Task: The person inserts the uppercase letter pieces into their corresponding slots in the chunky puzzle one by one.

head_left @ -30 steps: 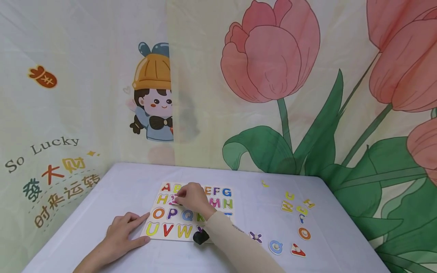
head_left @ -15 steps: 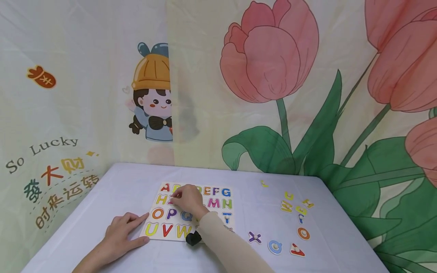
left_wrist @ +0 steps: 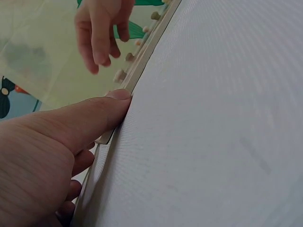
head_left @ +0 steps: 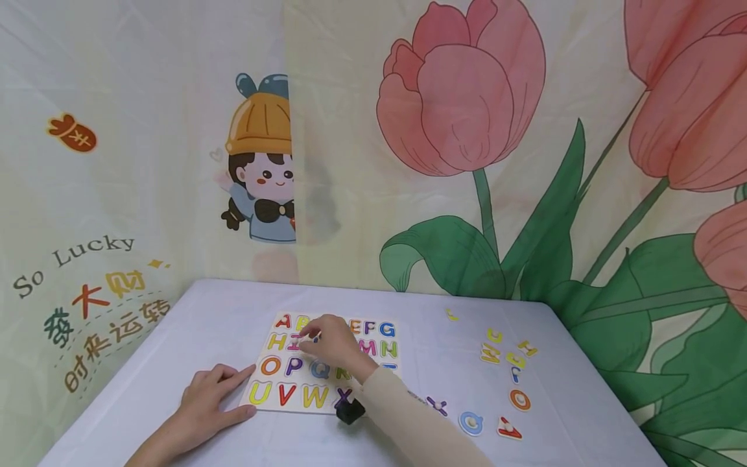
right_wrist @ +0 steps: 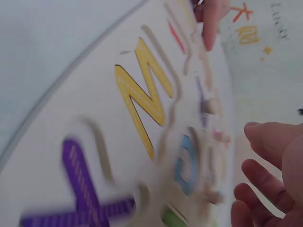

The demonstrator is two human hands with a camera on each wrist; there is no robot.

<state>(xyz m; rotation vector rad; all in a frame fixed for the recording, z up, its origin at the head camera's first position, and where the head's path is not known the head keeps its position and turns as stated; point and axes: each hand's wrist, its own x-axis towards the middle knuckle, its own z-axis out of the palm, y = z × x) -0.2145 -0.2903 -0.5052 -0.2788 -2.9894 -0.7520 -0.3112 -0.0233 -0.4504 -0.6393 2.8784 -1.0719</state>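
White rectangular alphabet board: flat on white cloth-covered table. One recess contains a knobbed purple P piece; the near-row recess exposes a printed yellow W. Right hand: released, fingers parted above the second-farthest row. Left hand: ungripped, index finger and thumb touching the board's left side. Right: loose blue Q piece, orange O ring

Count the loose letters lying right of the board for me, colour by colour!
Yellow letters: 5
Blue letters: 2
Orange letter: 1
Purple letter: 1
Red letter: 1
Total: 10
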